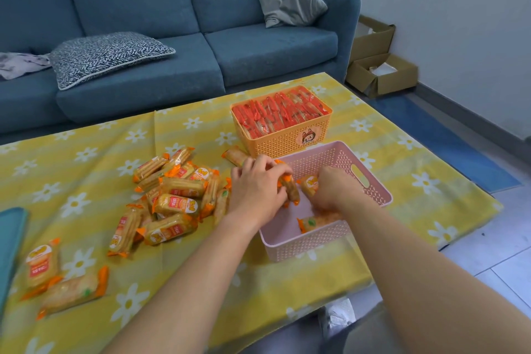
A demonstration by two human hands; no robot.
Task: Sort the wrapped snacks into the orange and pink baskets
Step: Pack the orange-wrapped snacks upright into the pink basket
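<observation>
The pink basket (370,181) stands near the table's front right, and both my hands reach over its left part. My left hand (255,190) grips an orange-wrapped snack (290,191) at the basket's left rim. My right hand (333,185) is inside the basket, fingers curled on another orange-wrapped snack (309,184). One more snack (311,223) lies on the basket floor. Behind it the orange basket (287,139) is packed with red-wrapped snacks (278,112). A pile of orange-wrapped snacks (169,198) lies left of my hands.
Two more snacks (57,282) lie at the front left, one (235,156) beside the orange basket. A teal object (11,238) sits at the left edge. The yellow flowered tablecloth (416,158) covers the table; a blue sofa (172,37) stands behind, cardboard boxes (379,72) right.
</observation>
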